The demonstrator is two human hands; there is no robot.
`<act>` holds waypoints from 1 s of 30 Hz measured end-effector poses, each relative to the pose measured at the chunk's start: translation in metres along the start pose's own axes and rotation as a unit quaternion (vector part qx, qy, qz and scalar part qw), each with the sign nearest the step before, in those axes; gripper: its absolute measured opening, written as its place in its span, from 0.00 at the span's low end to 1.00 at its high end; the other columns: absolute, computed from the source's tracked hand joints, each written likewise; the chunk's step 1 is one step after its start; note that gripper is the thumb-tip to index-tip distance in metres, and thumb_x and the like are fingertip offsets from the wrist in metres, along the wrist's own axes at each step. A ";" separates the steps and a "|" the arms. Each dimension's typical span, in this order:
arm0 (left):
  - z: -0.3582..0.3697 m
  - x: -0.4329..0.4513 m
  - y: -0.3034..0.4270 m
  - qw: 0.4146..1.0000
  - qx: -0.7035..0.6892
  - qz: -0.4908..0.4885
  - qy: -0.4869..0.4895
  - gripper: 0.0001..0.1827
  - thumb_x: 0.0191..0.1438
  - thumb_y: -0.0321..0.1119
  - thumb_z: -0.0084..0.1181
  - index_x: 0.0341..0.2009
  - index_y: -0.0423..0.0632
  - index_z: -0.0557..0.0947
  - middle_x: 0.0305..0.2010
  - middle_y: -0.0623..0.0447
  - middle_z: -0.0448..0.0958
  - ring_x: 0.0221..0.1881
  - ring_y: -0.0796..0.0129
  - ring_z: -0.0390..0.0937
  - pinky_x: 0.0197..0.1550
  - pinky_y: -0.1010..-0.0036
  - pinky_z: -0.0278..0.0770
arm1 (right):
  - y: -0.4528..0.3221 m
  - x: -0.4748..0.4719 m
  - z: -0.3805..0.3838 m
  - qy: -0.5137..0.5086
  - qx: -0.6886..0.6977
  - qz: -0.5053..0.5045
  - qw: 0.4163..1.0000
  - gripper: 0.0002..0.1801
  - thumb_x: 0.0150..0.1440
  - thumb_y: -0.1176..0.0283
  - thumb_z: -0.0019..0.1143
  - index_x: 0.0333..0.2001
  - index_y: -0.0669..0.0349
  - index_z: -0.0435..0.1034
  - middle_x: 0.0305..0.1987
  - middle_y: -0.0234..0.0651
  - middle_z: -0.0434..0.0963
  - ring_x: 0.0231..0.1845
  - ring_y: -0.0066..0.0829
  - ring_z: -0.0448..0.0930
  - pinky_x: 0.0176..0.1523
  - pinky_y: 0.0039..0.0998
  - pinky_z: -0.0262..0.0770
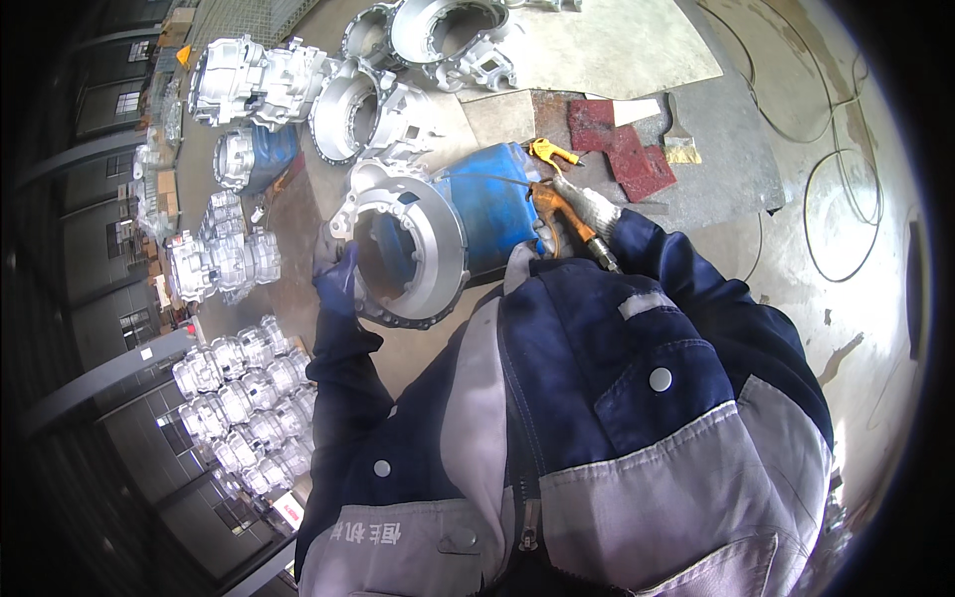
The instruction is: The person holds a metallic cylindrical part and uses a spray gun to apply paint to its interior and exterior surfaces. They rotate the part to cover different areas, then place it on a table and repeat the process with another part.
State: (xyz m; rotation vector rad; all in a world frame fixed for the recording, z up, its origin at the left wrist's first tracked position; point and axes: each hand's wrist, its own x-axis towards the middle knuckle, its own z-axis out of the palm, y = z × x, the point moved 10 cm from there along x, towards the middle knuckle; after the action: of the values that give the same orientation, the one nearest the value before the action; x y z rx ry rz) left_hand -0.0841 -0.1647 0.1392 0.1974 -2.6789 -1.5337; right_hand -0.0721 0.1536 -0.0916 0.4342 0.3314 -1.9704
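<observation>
My left hand (336, 261), in a blue glove, grips the rim of a cast aluminium housing (440, 246) with a wide round opening. The housing stands tilted against a blue plastic drum (492, 201). My right hand (586, 205), in a white knit glove, is closed on an orange air blow gun (556, 205) with a metal hose fitting at its lower end. The gun's thin nozzle reaches left over the drum towards the housing. A yellow blow gun (552, 151) lies just beyond my right hand.
Dark red abrasive pads (630, 153) and a flat paintbrush (680, 142) lie on a grey sheet (731, 164). More aluminium housings (358, 112) stand ahead and left, with stacked castings (246, 403) farther left. A hose (806, 216) loops over the floor at right.
</observation>
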 end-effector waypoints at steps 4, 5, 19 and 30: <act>-0.005 -0.006 0.000 0.999 0.028 -0.034 0.030 0.28 0.50 0.19 0.53 0.57 0.40 0.64 0.50 0.52 0.72 0.45 0.74 0.71 0.45 0.83 0.68 | -0.011 0.001 0.005 0.001 -0.072 -0.048 0.996 0.29 0.60 0.46 0.39 0.48 0.62 0.66 0.35 0.46 0.75 0.31 0.39 0.78 0.35 0.38 0.79; -0.004 -0.007 -0.001 0.999 0.014 -0.042 0.022 0.26 0.51 0.22 0.54 0.56 0.39 0.65 0.49 0.52 0.72 0.45 0.73 0.70 0.46 0.82 0.67 | -0.018 0.001 0.004 0.016 -0.099 -0.075 0.992 0.29 0.60 0.46 0.39 0.48 0.62 0.66 0.35 0.45 0.75 0.31 0.38 0.78 0.35 0.37 0.79; -0.020 0.002 -0.011 1.000 -0.007 -0.013 0.014 0.25 0.51 0.30 0.57 0.54 0.39 0.68 0.45 0.54 0.73 0.43 0.73 0.69 0.45 0.81 0.65 | -0.019 -0.005 0.016 0.011 -0.108 -0.066 0.992 0.27 0.61 0.49 0.38 0.49 0.62 0.66 0.35 0.39 0.75 0.31 0.32 0.77 0.34 0.32 0.78; -0.024 -0.001 -0.020 0.996 0.057 -0.057 0.023 0.22 0.52 0.32 0.57 0.51 0.41 0.70 0.43 0.55 0.73 0.41 0.74 0.68 0.43 0.80 0.65 | -0.024 -0.005 0.015 0.008 -0.154 -0.078 0.985 0.28 0.61 0.48 0.37 0.50 0.62 0.65 0.35 0.39 0.75 0.30 0.31 0.77 0.34 0.30 0.77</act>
State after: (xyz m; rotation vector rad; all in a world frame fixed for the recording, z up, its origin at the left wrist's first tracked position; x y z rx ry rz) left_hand -0.0784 -0.1952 0.1345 0.3923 -2.7664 -1.3849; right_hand -0.0945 0.1615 -0.0756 0.2300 0.6883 -2.0235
